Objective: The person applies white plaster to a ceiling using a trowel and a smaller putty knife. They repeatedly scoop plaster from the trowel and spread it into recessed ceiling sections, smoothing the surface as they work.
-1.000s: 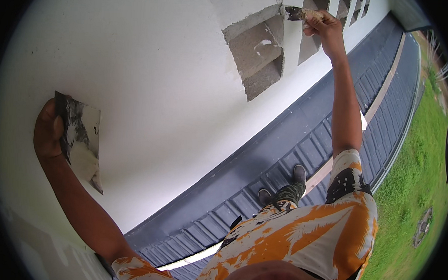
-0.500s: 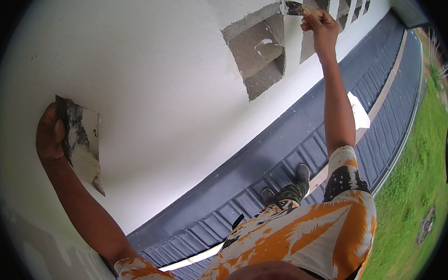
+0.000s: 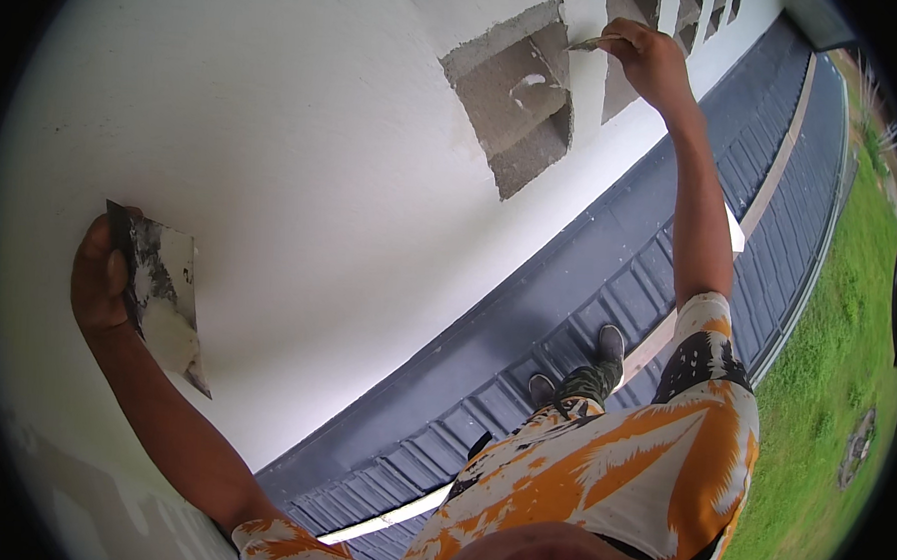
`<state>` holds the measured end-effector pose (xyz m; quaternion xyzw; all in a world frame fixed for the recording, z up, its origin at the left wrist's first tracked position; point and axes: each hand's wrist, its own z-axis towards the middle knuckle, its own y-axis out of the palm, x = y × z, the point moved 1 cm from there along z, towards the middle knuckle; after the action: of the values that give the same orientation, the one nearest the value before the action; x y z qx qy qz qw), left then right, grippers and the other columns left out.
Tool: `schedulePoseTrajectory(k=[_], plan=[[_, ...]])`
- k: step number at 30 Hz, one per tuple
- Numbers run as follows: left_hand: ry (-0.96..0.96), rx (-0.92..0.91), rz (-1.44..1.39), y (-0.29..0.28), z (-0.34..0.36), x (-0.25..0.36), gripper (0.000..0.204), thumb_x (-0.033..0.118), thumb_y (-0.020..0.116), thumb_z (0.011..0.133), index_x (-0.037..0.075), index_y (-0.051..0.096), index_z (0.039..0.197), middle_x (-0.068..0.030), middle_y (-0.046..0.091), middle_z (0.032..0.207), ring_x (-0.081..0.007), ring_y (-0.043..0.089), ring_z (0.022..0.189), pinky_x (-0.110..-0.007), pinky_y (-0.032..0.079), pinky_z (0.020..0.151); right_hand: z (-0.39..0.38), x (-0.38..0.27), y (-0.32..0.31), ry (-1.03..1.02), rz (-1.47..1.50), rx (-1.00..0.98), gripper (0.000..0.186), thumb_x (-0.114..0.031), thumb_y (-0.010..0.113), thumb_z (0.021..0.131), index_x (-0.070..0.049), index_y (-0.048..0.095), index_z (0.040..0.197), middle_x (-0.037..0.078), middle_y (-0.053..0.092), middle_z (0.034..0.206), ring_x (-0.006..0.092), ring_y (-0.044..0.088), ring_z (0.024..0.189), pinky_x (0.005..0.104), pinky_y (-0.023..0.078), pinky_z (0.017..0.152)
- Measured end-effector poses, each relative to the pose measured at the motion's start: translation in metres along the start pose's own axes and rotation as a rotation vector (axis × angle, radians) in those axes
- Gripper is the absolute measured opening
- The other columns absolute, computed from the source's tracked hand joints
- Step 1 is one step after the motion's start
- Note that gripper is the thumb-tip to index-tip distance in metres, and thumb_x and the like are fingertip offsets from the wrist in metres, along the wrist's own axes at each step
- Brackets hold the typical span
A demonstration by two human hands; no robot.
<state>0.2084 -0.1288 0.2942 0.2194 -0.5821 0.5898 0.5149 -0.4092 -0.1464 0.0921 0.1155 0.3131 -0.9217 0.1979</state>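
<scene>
My left hand [image 3: 98, 280] is closed round the dark edge of a flat plastering plate [image 3: 168, 293], which carries smears of whitish paste and is held out at the left beside the white wall [image 3: 312, 204]. Up at the right, my right hand [image 3: 653, 64] grips a small putty knife [image 3: 589, 44] by its handle. The knife's blade is seen nearly edge-on, at the strip of wall between two openings. Left of the blade is a rough-edged block opening [image 3: 517, 93] with bare grey inner faces and a white smear inside.
Further wall openings [image 3: 636, 6] run on toward the upper right. Below the wall lies a dark ribbed metal roof [image 3: 608, 297], where my shoes [image 3: 611, 342] stand near a wooden plank [image 3: 656, 344]. A white piece [image 3: 736, 233] lies by my right forearm. Grass [image 3: 814, 396] stretches beyond the roof edge.
My right hand has moved slightly down and right, and the putty knife has turned from showing its blade's face to nearly edge-on. The left hand and plate have barely shifted.
</scene>
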Motion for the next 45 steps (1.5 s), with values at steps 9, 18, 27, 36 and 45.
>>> schedulePoseTrajectory(k=[9,18,27,36,45], plan=[[0.085,0.041,-0.064,0.003,0.001,-0.005,0.047,0.033,0.073,0.085,-0.001,0.058,0.115,-0.0091,0.066,0.087,-0.0193,0.064,0.064,-0.032,0.054,0.055,0.007,0.021,0.010,0.195,0.795,-0.142,0.013,-0.022,0.067,0.091,-0.009,0.067,0.089,0.000,0.064,0.069,0.0125,0.061,0.060,0.0270,0.047,0.056],[-0.033,-0.011,-0.165,0.003,0.001,0.001,0.046,0.030,0.074,0.084,-0.001,0.057,0.114,-0.0063,0.065,0.081,-0.0167,0.062,0.060,-0.031,0.052,0.051,-0.001,0.058,0.048,0.453,0.922,0.162,0.014,-0.021,0.068,0.091,-0.007,0.065,0.090,-0.001,0.062,0.073,0.0070,0.058,0.062,0.0232,0.047,0.058],[-0.080,-0.217,-0.244,-0.001,0.009,-0.007,0.057,0.035,0.076,0.083,-0.002,0.057,0.122,-0.0042,0.066,0.104,-0.0146,0.063,0.093,-0.028,0.049,0.083,0.022,0.060,0.038,0.231,0.810,0.050,0.012,-0.019,0.068,0.091,-0.008,0.067,0.089,-0.003,0.061,0.073,0.0069,0.055,0.065,0.0222,0.047,0.060],[-0.012,-0.056,-0.092,0.005,0.007,-0.009,0.056,0.038,0.077,0.079,0.002,0.057,0.116,-0.0060,0.064,0.090,-0.0189,0.063,0.073,-0.034,0.053,0.064,0.024,0.031,0.011,0.045,0.325,-0.206,0.015,-0.022,0.070,0.090,-0.008,0.069,0.096,0.000,0.063,0.073,0.0072,0.053,0.064,0.0257,0.045,0.060],[0.032,-0.029,0.039,-0.016,0.002,-0.011,0.047,0.037,0.070,0.085,0.003,0.059,0.114,-0.0071,0.065,0.088,-0.0196,0.061,0.067,-0.033,0.052,0.058,0.008,-0.013,-0.020,0.200,0.120,-0.128,0.017,-0.019,0.069,0.090,-0.005,0.069,0.099,0.005,0.064,0.071,0.0109,0.052,0.058,0.0296,0.044,0.056]])
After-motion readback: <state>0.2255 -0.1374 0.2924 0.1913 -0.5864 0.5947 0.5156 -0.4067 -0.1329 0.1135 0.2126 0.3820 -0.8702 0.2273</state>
